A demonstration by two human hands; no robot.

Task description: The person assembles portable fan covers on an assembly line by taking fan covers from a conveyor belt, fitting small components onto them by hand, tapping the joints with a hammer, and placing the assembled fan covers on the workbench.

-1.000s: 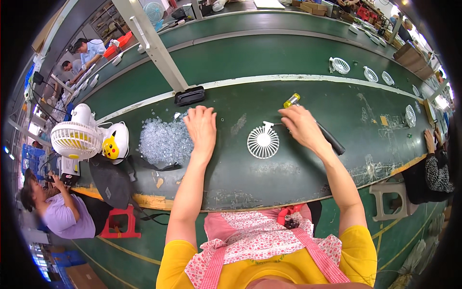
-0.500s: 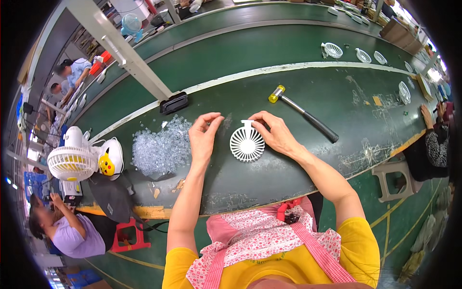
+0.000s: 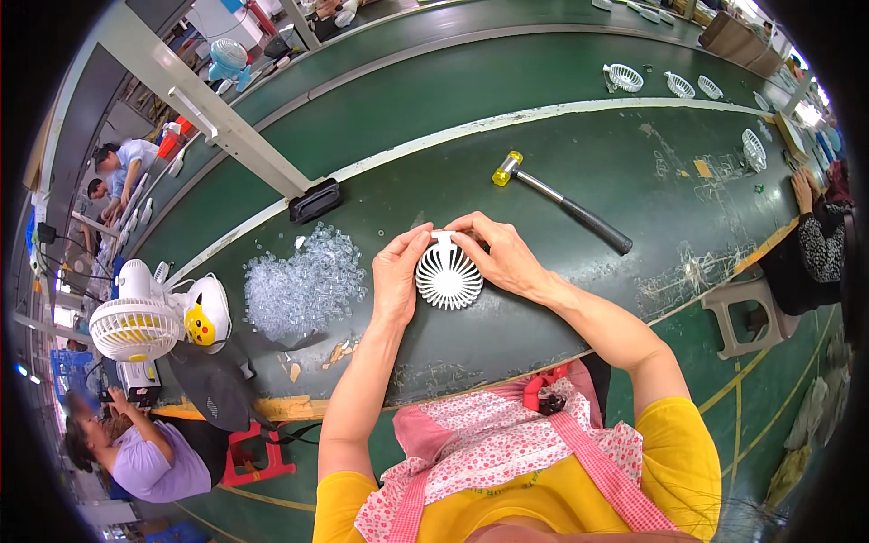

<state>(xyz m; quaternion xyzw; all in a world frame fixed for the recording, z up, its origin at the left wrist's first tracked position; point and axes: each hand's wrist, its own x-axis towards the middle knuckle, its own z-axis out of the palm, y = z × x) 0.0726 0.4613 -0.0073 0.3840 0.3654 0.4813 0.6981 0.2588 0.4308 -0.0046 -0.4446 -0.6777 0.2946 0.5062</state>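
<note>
On a dark green workbench (image 3: 543,299) beside a conveyor line, a white round fan grille (image 3: 448,276) was held flat on the surface between both hands, approx. at the bench's centre and close to the near edge. The left hand (image 3: 398,276) was laid against the grille's left rim, fingers straight and held together, thumb tucked along the side. The right hand (image 3: 502,253) was curved over the grille's top right, thumb and forefinger pinched on a small white tab at the rim's upper edge. A mallet (image 3: 561,201) w/ yellow head and black grip was seen lying well apart, beyond the right hand, handle angled toward the right. A heap of small clear plastic parts (image 3: 303,285) was spread just left of the left hand, w/ a black rectangular block (image 3: 315,201) beyond it near the white stripe. Two assembled white fans (image 3: 136,312) and a yellow-faced toy-like housing (image 3: 201,321) were stood at the bench's left end. More white grilles (image 3: 625,77) were laid on the far belt, and another (image 3: 753,147) at the right. A seated co-worker in a purple top (image 3: 145,457) was caught at lower left; another person's hand (image 3: 803,188) was rested on the bench's right edge.
</note>
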